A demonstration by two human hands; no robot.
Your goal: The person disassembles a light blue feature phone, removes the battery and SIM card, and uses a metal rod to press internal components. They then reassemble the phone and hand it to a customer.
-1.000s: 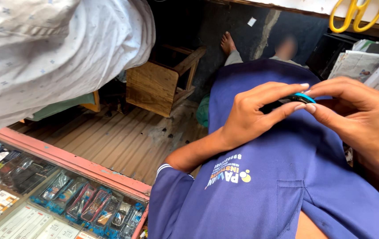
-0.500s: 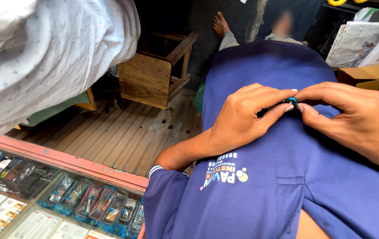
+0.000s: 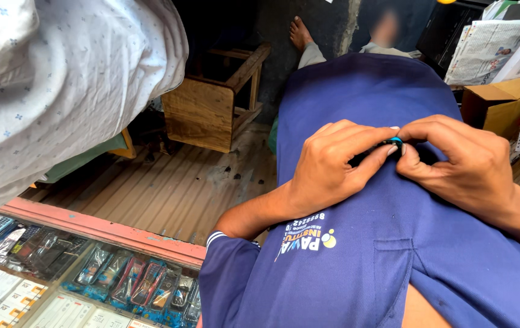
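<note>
My left hand (image 3: 327, 167) and my right hand (image 3: 460, 161) meet over my lap, on top of a blue polo shirt (image 3: 381, 243). Between the fingertips of both hands is a small dark object with a turquoise edge (image 3: 393, 143); most of it is hidden by the fingers. Both hands pinch it, the left from the left side and the right from the right. The shirt covers my legs and has a chest pocket and a printed logo facing me.
A glass display case (image 3: 84, 273) with small phones and boxes runs along the lower left. Someone in a white patterned shirt (image 3: 59, 79) stands at upper left. A wooden stool (image 3: 214, 103), a cardboard box (image 3: 503, 100), newspapers (image 3: 485, 48) and a seated person's bare foot (image 3: 301, 33) lie beyond.
Both hands have moved lower in view and drawn closer together around the small object. The view has tilted, so the yellow scissors at the top right are out of sight.
</note>
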